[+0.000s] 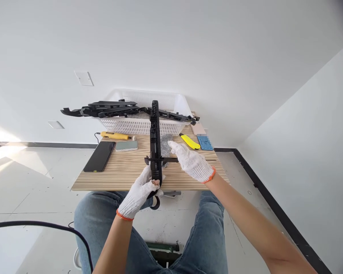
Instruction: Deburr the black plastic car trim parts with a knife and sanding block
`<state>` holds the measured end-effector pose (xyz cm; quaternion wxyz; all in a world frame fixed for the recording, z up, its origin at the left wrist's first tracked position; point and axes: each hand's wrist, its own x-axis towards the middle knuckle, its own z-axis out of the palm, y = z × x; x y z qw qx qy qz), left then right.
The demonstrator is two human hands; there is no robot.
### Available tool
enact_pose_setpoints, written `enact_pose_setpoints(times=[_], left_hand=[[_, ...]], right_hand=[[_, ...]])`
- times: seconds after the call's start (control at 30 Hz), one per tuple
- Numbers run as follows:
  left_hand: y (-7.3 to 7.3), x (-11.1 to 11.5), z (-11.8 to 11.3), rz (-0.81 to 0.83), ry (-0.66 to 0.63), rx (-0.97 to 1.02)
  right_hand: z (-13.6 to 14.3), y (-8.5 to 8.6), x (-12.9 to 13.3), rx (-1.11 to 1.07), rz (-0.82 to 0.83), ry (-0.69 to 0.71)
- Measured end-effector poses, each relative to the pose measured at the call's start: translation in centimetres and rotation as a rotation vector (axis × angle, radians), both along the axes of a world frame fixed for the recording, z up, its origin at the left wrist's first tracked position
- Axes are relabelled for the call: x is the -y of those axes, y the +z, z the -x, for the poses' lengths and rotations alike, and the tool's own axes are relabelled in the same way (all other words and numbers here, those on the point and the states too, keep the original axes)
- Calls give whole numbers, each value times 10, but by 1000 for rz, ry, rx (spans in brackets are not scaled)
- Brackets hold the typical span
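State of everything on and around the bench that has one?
Left hand: gloved, thumb tip bare, gripping the long black plastic part
Right hand: gloved, at the black caliper-like tool; grip partly hidden
Tablet: flat, screen dark
Yellow corded tool: lying down, power state unclear
Yellow utility knife: lying down, blade position unclear
White basket: open-topped

From the desk's [94, 183] middle, a black tablet [100, 156] lies at 9 o'clock. At 10 sits a grey-green phone [127, 145], with a corded yellow tool [114, 135] just beyond it. A yellow cutter [191, 141] lies slanted at 2 o'clock, beside a blue packet [205, 142] with blurred print; a pink slab [197, 129] is just behind. Off the desk, a black cable [45, 224] arcs at 8, and a wall plate [84, 78] sits at 11.
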<state>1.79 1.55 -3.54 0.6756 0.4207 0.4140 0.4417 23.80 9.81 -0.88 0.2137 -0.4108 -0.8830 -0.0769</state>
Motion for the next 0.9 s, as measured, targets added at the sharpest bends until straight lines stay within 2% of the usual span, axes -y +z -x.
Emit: enact_pose_setpoints(times=[0.13,0.33,0.4,0.53,0.6,0.73,0.9], left_hand=[[7,-4,5,-19,5,-79],[2,-8,7,12,145,-52],[2,-8,9,4,171,-162],[1,-10,12,-166,215,-569],[-3,-12,13,-238,249,-645],[-11,-13,14,-268,321,-560],[-11,-12,14,-84,191,-340]], right_hand=[[-2,-2,-3,-12,-13,-9],[-1,-6,-9,-49,-29,-32],[2,-5,-10,-68,-42,-40],[6,1,-10,-42,-115,-39],[7,3,-9,-15,-142,-68],[10,-2,-9,-49,-164,-157],[20,-10,-11,-147,-224,-201]])
